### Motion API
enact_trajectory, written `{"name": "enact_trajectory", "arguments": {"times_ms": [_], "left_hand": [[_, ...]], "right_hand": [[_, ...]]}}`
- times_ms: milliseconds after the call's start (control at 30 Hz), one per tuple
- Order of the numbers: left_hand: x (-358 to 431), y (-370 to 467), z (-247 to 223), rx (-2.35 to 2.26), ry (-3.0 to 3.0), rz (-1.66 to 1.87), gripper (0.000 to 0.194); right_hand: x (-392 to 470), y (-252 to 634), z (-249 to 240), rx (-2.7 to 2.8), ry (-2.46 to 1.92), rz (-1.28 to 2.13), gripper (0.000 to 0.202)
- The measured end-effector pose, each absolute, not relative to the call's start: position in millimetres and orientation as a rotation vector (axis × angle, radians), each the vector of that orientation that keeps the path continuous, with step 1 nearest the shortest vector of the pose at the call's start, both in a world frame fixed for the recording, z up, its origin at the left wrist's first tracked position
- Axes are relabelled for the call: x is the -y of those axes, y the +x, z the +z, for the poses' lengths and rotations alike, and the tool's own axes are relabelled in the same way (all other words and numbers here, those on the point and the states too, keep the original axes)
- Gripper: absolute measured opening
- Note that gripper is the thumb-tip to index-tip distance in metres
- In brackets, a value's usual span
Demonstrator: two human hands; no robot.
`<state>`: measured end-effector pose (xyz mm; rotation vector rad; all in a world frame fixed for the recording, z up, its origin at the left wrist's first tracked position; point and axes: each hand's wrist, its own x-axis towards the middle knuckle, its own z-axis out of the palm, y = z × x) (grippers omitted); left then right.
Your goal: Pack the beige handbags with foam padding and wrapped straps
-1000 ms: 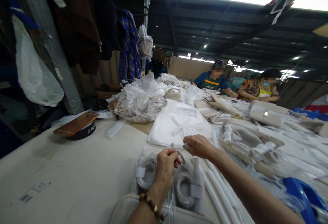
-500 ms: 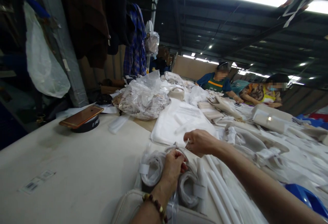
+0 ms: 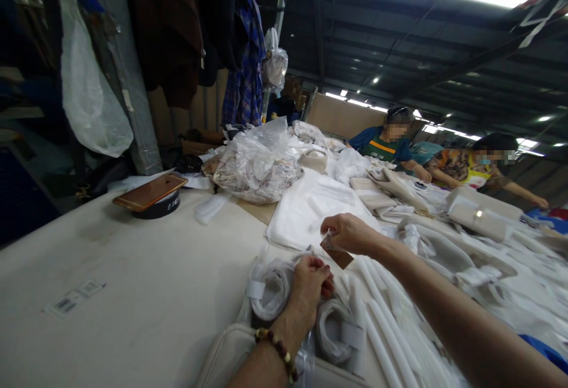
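Note:
My right hand (image 3: 350, 234) is closed in a pinch, and a brown hang tag (image 3: 339, 256) dangles below it. Lower and to the left, my left hand (image 3: 310, 284) has its fingertips pressed together; what lies between them is hidden. It is over a cream bag (image 3: 226, 349) near the bottom of the view, partly covered by my forearm. Two coiled, plastic-wrapped straps lie on that bag: a left coil (image 3: 269, 293) and a right coil (image 3: 331, 332), each with a white band.
White tubes (image 3: 384, 340) lie right of the bag. Beyond my hands are white sheets (image 3: 306, 210) and a heap of clear plastic (image 3: 261, 169). A phone (image 3: 151, 191) rests on a black roll at left. Cream bags (image 3: 483, 213) and two people are at far right.
My right hand has risen slightly, and the brown tag now shows below it. My left hand stays near the coils. The view has shifted a little; one co-worker's arm now reaches right.

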<state>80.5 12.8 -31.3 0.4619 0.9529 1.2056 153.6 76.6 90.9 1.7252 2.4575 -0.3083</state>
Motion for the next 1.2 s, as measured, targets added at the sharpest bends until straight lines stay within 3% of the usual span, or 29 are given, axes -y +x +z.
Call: {"name": "enact_trajectory", "arguments": {"times_ms": [200, 467, 667, 867, 933, 1067, 1200], "left_hand": [[-12, 76, -34, -0.735, 0.385, 1.231, 0.019], [-12, 72, -35, -0.61, 0.305, 1.128, 0.016], [-8, 70, -33, -0.607, 0.371, 1.064, 0.014], [-1, 71, -29, -0.797, 0.562, 1.068, 0.008], [1, 69, -30, -0.929, 0.63, 1.114, 0.004], [-1, 66, -36, -1.175, 0.736, 1.19, 0.023], [-3, 66, -41, -1.244, 0.85, 1.114, 0.017]], "right_hand": [[-81, 151, 79, -2.422, 1.789, -0.584, 0.025], [-59, 179, 63, -2.423, 2.019, -0.754, 0.014], [-47, 194, 52, -2.31, 2.195, -1.025, 0.03], [-35, 199, 44, -2.084, 2.1, -1.615, 0.029], [-30, 205, 47, -2.032, 2.112, -1.681, 0.026], [-18, 214, 52, -1.931, 2.09, -1.805, 0.025], [-5, 205, 46, -1.854, 2.1, -1.893, 0.03]]}}
